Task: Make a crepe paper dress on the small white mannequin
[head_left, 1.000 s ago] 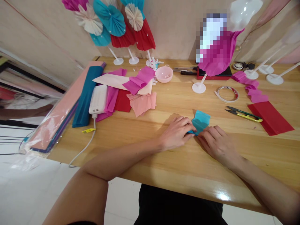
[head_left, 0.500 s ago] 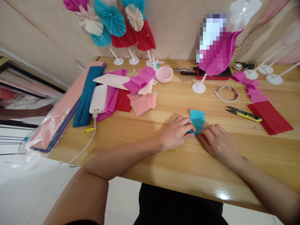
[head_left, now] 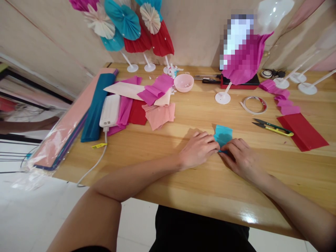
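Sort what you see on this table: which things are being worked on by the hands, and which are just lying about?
In use: blue paper, pinched between left hand and right hand.
Lying about: snips, tape roll, pink bowl, power bank, red sheet.

No text, label, brand or number can be read. The small yellow tag (head_left: 99, 146) just below the white rectangular power bank (head_left: 110, 111) is too small to make out.
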Demonstrator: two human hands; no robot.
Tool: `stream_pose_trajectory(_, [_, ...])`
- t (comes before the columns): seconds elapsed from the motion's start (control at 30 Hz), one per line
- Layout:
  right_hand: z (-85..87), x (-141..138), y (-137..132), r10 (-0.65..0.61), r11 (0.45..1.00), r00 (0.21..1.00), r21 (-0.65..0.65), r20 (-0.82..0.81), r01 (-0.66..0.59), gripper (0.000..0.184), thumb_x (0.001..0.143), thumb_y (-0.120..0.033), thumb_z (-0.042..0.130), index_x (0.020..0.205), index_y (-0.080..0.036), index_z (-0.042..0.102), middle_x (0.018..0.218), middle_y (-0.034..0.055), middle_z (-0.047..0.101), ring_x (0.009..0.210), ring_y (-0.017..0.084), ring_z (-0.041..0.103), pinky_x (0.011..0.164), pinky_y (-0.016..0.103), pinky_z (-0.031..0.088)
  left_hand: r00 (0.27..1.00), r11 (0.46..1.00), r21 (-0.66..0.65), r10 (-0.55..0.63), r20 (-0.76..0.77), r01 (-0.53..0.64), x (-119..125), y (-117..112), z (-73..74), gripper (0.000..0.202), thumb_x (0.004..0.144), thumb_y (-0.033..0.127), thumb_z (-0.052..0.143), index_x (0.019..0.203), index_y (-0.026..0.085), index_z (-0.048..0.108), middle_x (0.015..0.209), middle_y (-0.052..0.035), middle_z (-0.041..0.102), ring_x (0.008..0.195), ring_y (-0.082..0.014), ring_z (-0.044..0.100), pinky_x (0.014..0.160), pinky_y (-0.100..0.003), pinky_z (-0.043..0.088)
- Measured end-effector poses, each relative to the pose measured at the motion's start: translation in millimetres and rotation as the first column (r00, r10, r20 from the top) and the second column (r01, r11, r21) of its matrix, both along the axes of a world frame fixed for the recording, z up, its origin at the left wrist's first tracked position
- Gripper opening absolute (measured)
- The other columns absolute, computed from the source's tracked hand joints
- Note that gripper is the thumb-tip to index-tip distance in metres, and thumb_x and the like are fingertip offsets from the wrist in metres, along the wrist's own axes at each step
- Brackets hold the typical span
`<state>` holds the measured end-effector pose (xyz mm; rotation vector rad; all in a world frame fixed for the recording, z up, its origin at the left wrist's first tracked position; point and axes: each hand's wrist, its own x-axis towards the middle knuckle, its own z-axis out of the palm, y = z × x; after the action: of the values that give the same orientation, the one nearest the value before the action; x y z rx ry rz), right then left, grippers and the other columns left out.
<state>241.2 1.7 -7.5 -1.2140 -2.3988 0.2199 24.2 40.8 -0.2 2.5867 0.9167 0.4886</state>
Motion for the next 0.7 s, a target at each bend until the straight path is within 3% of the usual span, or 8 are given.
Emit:
stream_pose_trajectory(0.27, [-0.4,2.9,3.0,-0.052,0.998,0.999,-0.047,0.005,0.052,0.010,0.090,-0.030,0.059,0.088,-0.020,0.057,0.087,0.0071,0.060,0.082,0.022,0.054,0.074,0.037,0.047,1.000,0.996,-0.088,0.029,0.009,-0.028,0.1,2.0,2.0,0.024,0.097,0.038,0.047,0.096,0.022,0.065,0.098,-0.0021,0.065,0.100,-0.0179,0.054,0.091,-0.035,0.035])
stream_pose_trajectory(0.47, [1.5,6.5,3.3,-0.071,0.994,0.997,-0.079,0.024,0.072,0.013,0.090,-0.033,0.060,0.088,-0.020,0.058,0.087,0.0070,0.059,0.083,0.022,0.053,0.075,0.037,0.047,0.996,0.990,-0.116,0.086,0.001,-0.085,0.9,1.9,5.0,0.033,0.096,0.048,0.046,0.093,0.021,0.063,0.097,-0.0025,0.064,0.100,-0.0195,0.054,0.092,-0.036,0.036])
stream_pose_trajectory(0.7, [2.3,8.7,2.5,-0.067,0.993,0.997,-0.091,0.040,0.070,0.009,0.092,-0.028,0.055,0.089,-0.020,0.059,0.088,0.0079,0.059,0.082,0.023,0.054,0.074,0.038,0.047,0.990,0.988,-0.081,0.129,-0.064,-0.134,0.3,0.2,8.3,0.025,0.098,0.035,0.043,0.093,0.018,0.061,0.097,-0.0051,0.062,0.099,-0.0210,0.053,0.091,-0.038,0.036])
